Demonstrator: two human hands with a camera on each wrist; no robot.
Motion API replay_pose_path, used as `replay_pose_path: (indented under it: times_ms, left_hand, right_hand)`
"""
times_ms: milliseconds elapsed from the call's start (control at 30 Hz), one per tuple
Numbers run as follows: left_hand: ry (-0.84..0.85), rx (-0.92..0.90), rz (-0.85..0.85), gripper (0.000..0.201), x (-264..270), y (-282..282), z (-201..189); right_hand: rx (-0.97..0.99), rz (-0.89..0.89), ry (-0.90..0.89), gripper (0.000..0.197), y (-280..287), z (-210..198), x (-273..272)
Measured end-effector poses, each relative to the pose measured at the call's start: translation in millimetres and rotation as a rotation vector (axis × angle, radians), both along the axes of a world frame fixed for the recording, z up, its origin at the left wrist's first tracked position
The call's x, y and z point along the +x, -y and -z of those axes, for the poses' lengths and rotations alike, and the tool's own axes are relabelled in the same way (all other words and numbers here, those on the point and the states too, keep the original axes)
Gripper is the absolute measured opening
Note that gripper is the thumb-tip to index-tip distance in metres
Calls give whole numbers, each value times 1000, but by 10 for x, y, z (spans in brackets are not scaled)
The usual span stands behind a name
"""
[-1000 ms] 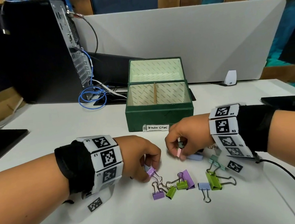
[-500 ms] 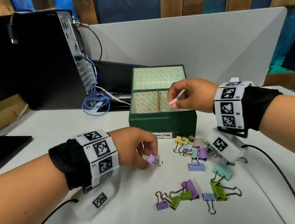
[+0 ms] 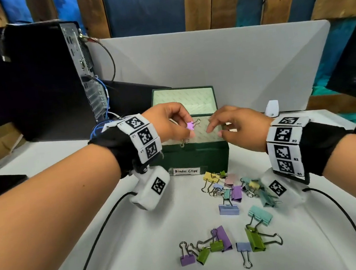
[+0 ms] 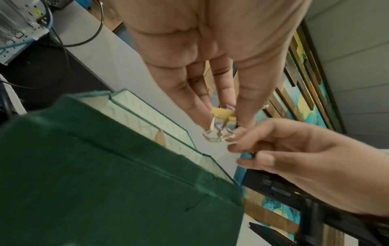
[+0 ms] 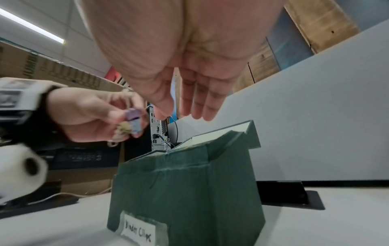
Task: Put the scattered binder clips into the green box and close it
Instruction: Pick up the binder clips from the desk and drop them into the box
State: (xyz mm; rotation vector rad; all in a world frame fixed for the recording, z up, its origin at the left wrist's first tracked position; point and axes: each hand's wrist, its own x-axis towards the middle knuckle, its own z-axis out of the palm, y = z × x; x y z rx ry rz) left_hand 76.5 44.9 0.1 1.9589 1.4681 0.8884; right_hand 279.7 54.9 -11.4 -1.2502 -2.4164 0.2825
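The green box point(image 3: 196, 155) stands open on the white table, its lid leaning back and a "Binder Clips" label on the front. My left hand point(image 3: 189, 130) hovers over the box's left compartment, pinching a purple clip point(image 3: 190, 125). The left wrist view shows a yellow clip point(image 4: 224, 114) in the same pinch, wire handles hanging down. My right hand point(image 3: 215, 129) is above the box's right side with relaxed, spread fingers point(image 5: 202, 106) and nothing in it. Several pastel clips point(image 3: 225, 188) lie in front of the box, and several more clips point(image 3: 220, 244) lie nearer me.
A black computer tower point(image 3: 51, 84) with a blue cable point(image 3: 105, 104) stands at the back left. A white partition point(image 3: 231, 63) runs behind the box, with a small white device point(image 3: 272, 108) at its foot. Black wrist-camera cables point(image 3: 96, 244) trail across the table.
My left hand rose from the table with its clips to above the box. My right hand no longer holds the pink clip it carried over the box; its fingers have spread.
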Motion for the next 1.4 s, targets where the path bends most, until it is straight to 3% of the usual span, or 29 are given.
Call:
replay_pose_path:
  times_ms: [100,267,433,533,667,767,867,1100,1400]
  left_hand:
    - [50,22,-53,29,144,-169,-1]
    - [64,-9,-135,28,315,-355,78]
    - [-85,-11,-149,42,319,-381,126]
    - [-135,11,-146,38,305,-311,145]
    - [-281,85,26,24,369,6,141]
    - [-541,-32,282,21,458,258,200]
    - [-727,-148,443,28,538,398,336]
    - [-917,-131,541,45,661,488,525]
    - [-912,-105,460,21,565,480,598]
  right_hand:
    - [10,-27,88,20,111,28,112]
    - [23,-95,395,22,219,102,225]
    - [-52,-100,508,23,266,106,260]
    - [-113,-76,562,24,276,128,296]
    - [-190,-87,589,33,287,202,321]
    - [-197,-123,654,48,293,245,290]
    - [-206,-125,720,48,300,284,246]
    - [-266,-92,671,41,273,344,278]
    - [-331,-70,596,31,250,417,278]
